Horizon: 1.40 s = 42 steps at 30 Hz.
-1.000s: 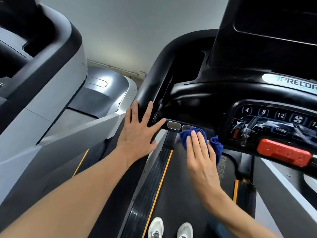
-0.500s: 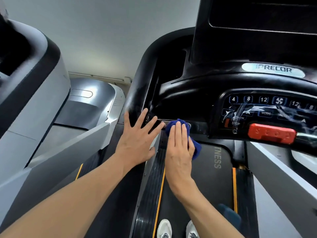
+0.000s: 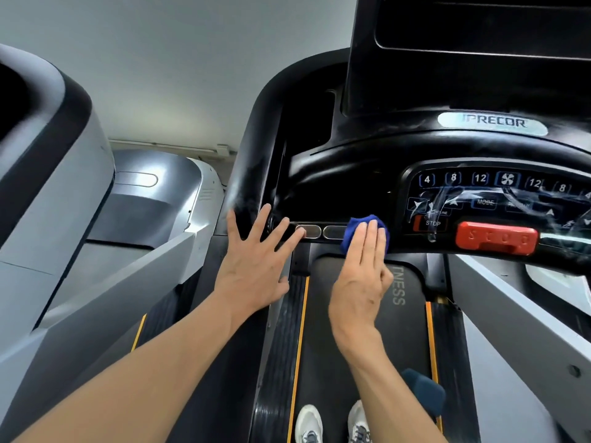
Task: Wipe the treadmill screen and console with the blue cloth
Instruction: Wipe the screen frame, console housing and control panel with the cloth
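Along the console's (image 3: 367, 164) lower edge, the flat right hand (image 3: 361, 276) presses the blue cloth (image 3: 355, 227); the left hand (image 3: 256, 266) rests open, fingers spread, beside it.

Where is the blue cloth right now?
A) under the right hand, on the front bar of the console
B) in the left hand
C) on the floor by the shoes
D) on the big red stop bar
A: the blue cloth sits under the flat fingers of the right hand, pressed on the console's front bar, left of the red stop bar; the left hand rests bare on the frame.
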Tool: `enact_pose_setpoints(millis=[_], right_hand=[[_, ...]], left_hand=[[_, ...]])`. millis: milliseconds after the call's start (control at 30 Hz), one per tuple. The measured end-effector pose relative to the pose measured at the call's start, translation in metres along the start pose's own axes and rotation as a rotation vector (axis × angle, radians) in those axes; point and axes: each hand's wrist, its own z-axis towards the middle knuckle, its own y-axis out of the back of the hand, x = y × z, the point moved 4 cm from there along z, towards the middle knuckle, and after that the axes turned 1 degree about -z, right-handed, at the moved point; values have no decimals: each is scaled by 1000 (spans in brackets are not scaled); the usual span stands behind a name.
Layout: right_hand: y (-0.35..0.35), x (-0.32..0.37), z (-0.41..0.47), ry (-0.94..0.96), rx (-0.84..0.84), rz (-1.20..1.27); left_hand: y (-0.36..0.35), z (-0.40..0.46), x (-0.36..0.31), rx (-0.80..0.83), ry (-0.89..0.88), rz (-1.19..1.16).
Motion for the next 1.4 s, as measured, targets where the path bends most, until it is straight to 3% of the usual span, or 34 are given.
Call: enact_pose_setpoints(millis=[167,333,500,700,867,1033,1200,1400], right_hand=[[-2,2,-16,178,15,-19],[2,-5,-5,-13,1,-26],[-6,19,-6,26,38,-30],[-32,53,-20,389,132,-134],[-11,15,-13,189,44,-113],[-20,50,-3,339,104,-101],[6,-1,-4,124,78,-100],[14,-10,20,103,25,-115]], left_hand=[[0,-1,-1,1,-9,10],[-1,1,0,19,-13,11],[-3,1,0,18,4,10],[-3,1,2,20,29,25],[-5,2,2,15,17,29],[-6,1,3,26,20,32],[-6,1,1,24,9,33],[-5,1,0,25,12,59]])
